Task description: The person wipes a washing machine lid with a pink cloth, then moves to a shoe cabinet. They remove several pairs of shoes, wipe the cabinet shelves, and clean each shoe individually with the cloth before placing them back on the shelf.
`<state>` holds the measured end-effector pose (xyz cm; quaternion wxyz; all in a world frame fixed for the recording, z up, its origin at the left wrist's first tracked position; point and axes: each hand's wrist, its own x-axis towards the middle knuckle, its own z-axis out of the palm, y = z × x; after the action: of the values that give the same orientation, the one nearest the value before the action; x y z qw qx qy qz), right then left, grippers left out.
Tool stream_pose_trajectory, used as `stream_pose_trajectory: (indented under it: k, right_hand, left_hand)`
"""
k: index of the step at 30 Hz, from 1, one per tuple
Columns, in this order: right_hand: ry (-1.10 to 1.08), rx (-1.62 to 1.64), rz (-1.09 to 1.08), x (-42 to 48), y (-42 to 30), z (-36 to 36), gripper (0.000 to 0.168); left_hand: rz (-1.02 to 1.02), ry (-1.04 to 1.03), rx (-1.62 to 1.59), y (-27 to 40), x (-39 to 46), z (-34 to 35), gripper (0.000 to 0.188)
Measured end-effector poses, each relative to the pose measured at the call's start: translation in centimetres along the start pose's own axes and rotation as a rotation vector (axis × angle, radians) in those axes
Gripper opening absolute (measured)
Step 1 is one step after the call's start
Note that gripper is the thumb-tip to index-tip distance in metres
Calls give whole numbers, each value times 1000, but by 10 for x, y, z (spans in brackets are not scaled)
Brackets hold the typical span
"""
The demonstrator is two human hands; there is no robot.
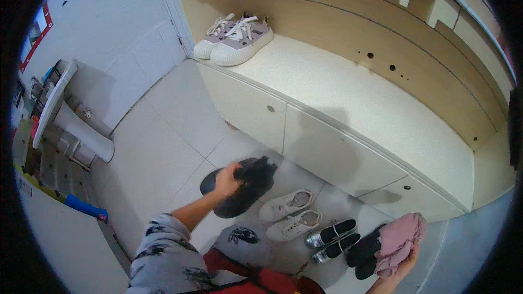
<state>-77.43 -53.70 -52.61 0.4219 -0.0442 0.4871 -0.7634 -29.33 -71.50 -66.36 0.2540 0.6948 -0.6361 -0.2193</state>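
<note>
My left hand (228, 180) grips a pair of black shoes (244, 199) near their dark, blurred openings, in front of the low cabinet. At the lower right, my right hand (404, 268) holds a crumpled pink cloth (401, 237). The cloth overlaps another pair of dark shoes (363, 249), hiding part of them; whether it touches them I cannot tell. Between my hands, a pair of white lace-up sneakers (291, 216) stands on the tiled floor. Beside them is a pair of black flat shoes with silver toes and straps (333, 240).
Lilac-and-white sneakers (241, 41) stand at the left end of the cream shelf (347, 90). Cabinet doors (322, 147) with round holes face the floor tiles (163, 139). A white pedestal sink (83, 130) stands at left, near a white surface (65, 232) with a blue object (86, 208).
</note>
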Motion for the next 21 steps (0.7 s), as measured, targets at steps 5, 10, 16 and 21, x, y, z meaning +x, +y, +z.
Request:
stream_pose_trajectory:
  k: [5,10,16,21]
  right_hand:
    - [80,-201,-50,-27,-7,34,52]
    - [142,-188,56,-21,-1,41,63]
    - [107,-198,22,-15,9,69,60]
    - [109,-179,15,-14,11,76,57]
  left_hand:
    - [-230,-57,38,-91,-4,97,39]
    - [8,56,-166,-34,91,23,37]
    - [647,744,-44,128,263,-146,40]
    - [409,567,221,152,362,-186,100]
